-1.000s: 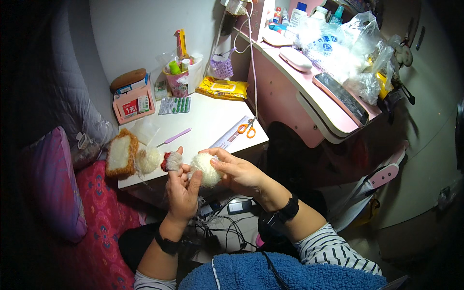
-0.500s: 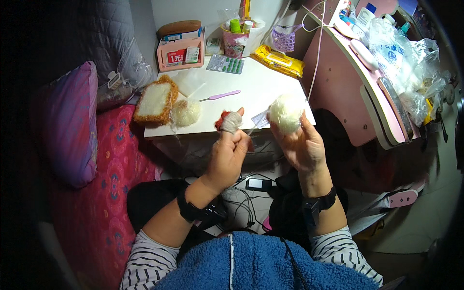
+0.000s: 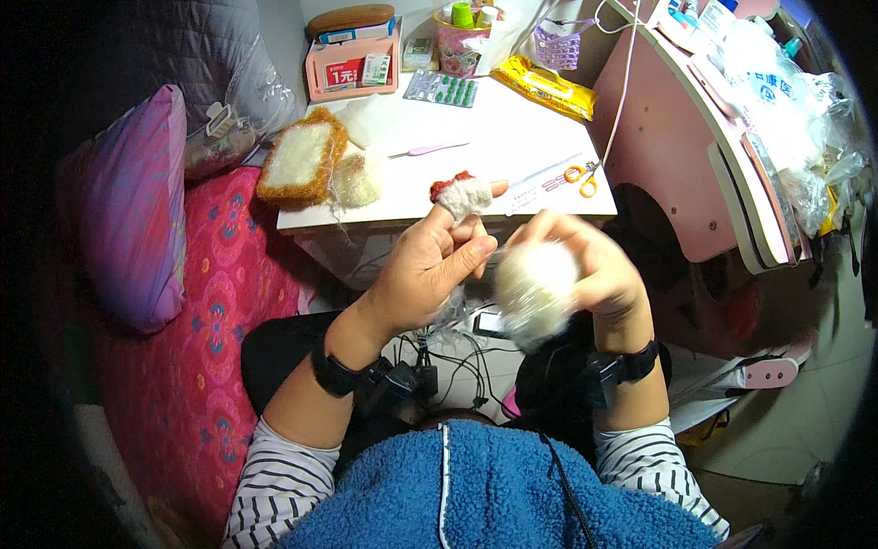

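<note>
Just in front of the table's near edge, my left hand (image 3: 412, 274) is closed with a small piece of red and off-white yarn work (image 3: 464, 196) at its fingers. One fingertip sticks out beyond the piece. My right hand (image 3: 611, 279) grips a fluffy cream ball of yarn (image 3: 533, 291), blurred by motion, beside the left hand and over my lap. On the white table (image 3: 393, 209) lie a purple-handled crochet hook (image 3: 439, 149), orange-handled scissors (image 3: 586, 179), a brown-edged cream square of fuzzy yarn work (image 3: 304, 157) and a small cream fuzzy clump (image 3: 355, 181).
Along the table's back are a pink box (image 3: 354, 62), a blister pack (image 3: 441, 89), a floral cup (image 3: 460, 48) and a yellow packet (image 3: 546, 87). A pink shelf unit (image 3: 677, 151) stands right. A red patterned bed cover (image 3: 215, 320) lies left. Cables (image 3: 466, 366) run below.
My right hand has brought the yarn ball down and toward me, uncovering the scissors. My left hand has tilted the yarn piece sideways. The view has shifted slightly.
</note>
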`<control>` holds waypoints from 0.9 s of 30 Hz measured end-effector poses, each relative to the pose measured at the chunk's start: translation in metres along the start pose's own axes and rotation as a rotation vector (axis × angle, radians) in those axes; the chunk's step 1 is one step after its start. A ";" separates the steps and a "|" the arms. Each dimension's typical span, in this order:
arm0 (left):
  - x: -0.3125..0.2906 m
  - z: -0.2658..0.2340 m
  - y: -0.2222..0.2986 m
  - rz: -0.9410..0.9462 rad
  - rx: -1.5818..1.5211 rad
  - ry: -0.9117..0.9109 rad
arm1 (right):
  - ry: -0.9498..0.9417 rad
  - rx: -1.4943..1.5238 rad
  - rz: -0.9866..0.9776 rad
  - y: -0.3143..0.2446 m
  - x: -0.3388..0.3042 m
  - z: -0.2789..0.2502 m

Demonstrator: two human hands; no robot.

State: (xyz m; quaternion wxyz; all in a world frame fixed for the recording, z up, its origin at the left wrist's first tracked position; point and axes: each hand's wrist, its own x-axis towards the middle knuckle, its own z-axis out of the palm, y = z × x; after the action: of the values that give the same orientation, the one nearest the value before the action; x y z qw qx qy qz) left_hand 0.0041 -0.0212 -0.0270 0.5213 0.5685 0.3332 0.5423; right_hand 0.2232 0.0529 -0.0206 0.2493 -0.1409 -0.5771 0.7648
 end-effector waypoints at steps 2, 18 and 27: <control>-0.001 0.000 -0.004 -0.050 -0.057 -0.046 | 0.096 0.373 -0.178 0.003 -0.003 -0.004; -0.001 -0.012 -0.005 -0.111 0.003 -0.079 | -0.141 -0.499 0.143 0.009 0.009 -0.008; -0.001 -0.026 0.006 -0.172 0.024 -0.011 | -0.146 0.690 -0.333 -0.007 -0.006 -0.026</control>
State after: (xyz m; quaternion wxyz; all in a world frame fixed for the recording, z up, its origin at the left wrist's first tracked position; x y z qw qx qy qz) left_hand -0.0219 -0.0172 -0.0247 0.5607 0.5469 0.3844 0.4886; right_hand 0.2426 0.0725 -0.0217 0.3612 0.1016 -0.3172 0.8710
